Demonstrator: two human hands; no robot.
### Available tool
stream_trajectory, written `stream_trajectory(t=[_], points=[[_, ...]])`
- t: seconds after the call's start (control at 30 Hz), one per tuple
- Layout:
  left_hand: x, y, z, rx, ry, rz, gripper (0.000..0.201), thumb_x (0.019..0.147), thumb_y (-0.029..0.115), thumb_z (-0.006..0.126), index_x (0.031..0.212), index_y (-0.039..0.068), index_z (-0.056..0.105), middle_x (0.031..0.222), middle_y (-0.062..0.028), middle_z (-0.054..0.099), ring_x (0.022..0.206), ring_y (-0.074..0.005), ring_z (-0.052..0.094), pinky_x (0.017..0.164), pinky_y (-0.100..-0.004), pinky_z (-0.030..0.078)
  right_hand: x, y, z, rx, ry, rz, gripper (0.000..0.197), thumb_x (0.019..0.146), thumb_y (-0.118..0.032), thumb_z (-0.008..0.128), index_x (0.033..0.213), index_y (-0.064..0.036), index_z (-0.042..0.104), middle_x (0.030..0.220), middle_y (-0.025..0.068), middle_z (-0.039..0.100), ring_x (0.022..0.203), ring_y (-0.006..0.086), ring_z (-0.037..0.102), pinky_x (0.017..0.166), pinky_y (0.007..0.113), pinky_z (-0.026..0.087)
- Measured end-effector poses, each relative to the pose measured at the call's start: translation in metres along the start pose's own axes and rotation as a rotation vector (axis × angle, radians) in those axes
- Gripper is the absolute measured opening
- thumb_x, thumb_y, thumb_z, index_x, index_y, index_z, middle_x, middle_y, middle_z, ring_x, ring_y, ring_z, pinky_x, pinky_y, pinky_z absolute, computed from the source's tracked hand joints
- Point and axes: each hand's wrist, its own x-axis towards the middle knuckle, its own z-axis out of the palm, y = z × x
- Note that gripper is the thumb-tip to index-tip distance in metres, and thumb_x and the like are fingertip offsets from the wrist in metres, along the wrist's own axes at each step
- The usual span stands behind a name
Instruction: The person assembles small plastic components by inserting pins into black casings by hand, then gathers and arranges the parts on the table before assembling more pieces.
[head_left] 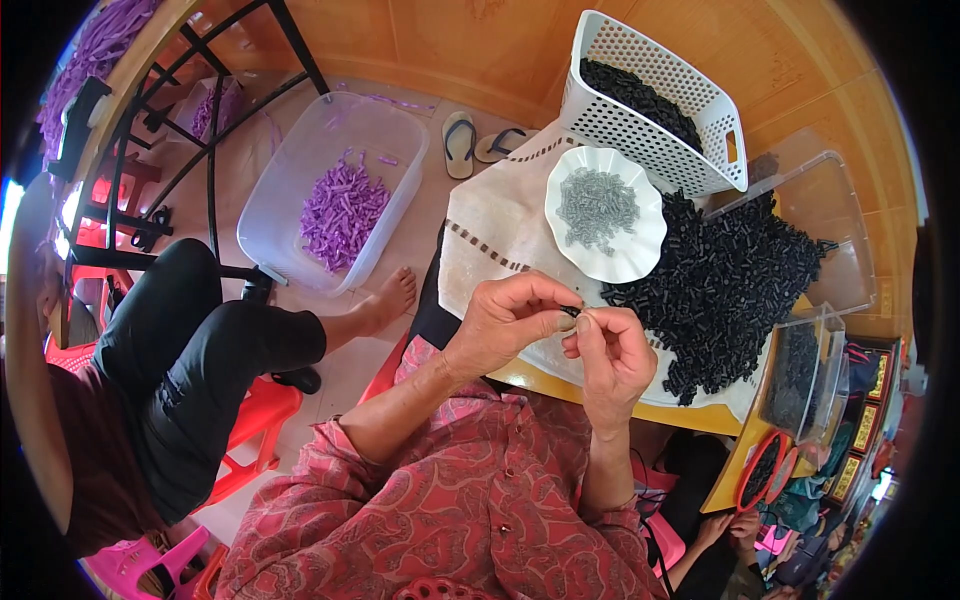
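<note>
My left hand (515,322) and my right hand (612,362) meet in front of my chest, at the near edge of the cloth-covered table. Both are closed, thumb and forefinger pinched around a small black tubular piece (570,311). The fingertips hide much of it, and I cannot tell whether a second small part is between them. Just beyond my hands is a white scalloped bowl (610,268) with many small clear-grey pieces (598,205) in it. To its right spreads a large heap of small black pieces (720,300) like the one I hold.
Behind the heap stands a white perforated basket (725,160) holding more black pieces. Clear plastic boxes (855,230) sit at the right. On the floor at left is a clear tub (275,205) with purple pieces. A person's legs (230,345) are beside me; another person's hands (728,528) show lower right.
</note>
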Motion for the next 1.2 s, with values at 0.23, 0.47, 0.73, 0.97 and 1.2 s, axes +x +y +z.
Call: stream_trajectory(t=[0.23, 0.47, 0.73, 0.97, 1.2], points=[[0.001, 0.008, -0.004, 0.207, -0.043, 0.125, 0.019, 0.084, -0.006, 0.064, 0.102, 0.0, 0.067, 0.097, -0.0052, 0.065, 0.088, -0.0087, 0.062, 0.077, -0.0216, 0.051, 0.005, -0.007, -0.004, -0.037, -0.066, 0.071, 0.004, 0.089, 0.001, 0.063, 0.088, 0.0041, 0.06, 0.082, 0.0065, 0.062, 0.064, 0.01, 0.064, 0.056, 0.02, 0.052], [0.001, 0.014, -0.004, -0.033, -0.086, 0.021, 0.017, 0.086, -0.005, 0.065, 0.102, -0.002, 0.066, 0.097, -0.0055, 0.065, 0.09, -0.0111, 0.064, 0.08, -0.0243, 0.053, 0.015, -0.009, -0.022, 0.217, -0.189, 0.203, 0.008, 0.088, 0.0, 0.065, 0.095, 0.0046, 0.065, 0.082, 0.0082, 0.067, 0.064, 0.0111, 0.065, 0.058, 0.022, 0.054], [0.0, 0.009, -0.006, -0.058, -0.078, -0.032, 0.019, 0.086, -0.007, 0.063, 0.105, -0.003, 0.063, 0.099, -0.0094, 0.066, 0.092, -0.0153, 0.066, 0.084, -0.0285, 0.055, 0.017, -0.004, -0.028, 0.308, -0.24, 0.235, 0.011, 0.09, -0.002, 0.063, 0.097, 0.0057, 0.066, 0.08, 0.0095, 0.067, 0.065, 0.0125, 0.065, 0.058, 0.023, 0.054], [0.001, 0.007, -0.004, -0.089, -0.089, -0.066, 0.017, 0.086, -0.005, 0.064, 0.103, -0.002, 0.063, 0.099, -0.0076, 0.066, 0.091, -0.0131, 0.065, 0.083, -0.0271, 0.054, 0.015, -0.003, -0.028, 0.262, -0.242, 0.19, 0.008, 0.088, -0.001, 0.065, 0.095, 0.0045, 0.066, 0.083, 0.0081, 0.064, 0.066, 0.012, 0.065, 0.058, 0.022, 0.053], [-0.001, 0.013, -0.008, -0.077, -0.101, -0.049, 0.02, 0.086, -0.005, 0.065, 0.106, -0.002, 0.064, 0.098, -0.0072, 0.066, 0.089, -0.0122, 0.064, 0.082, -0.0262, 0.054, 0.013, 0.005, -0.025, 0.169, -0.25, 0.046, 0.016, 0.085, 0.001, 0.069, 0.1, 0.0034, 0.064, 0.092, 0.0071, 0.061, 0.075, 0.0105, 0.062, 0.065, 0.021, 0.05]])
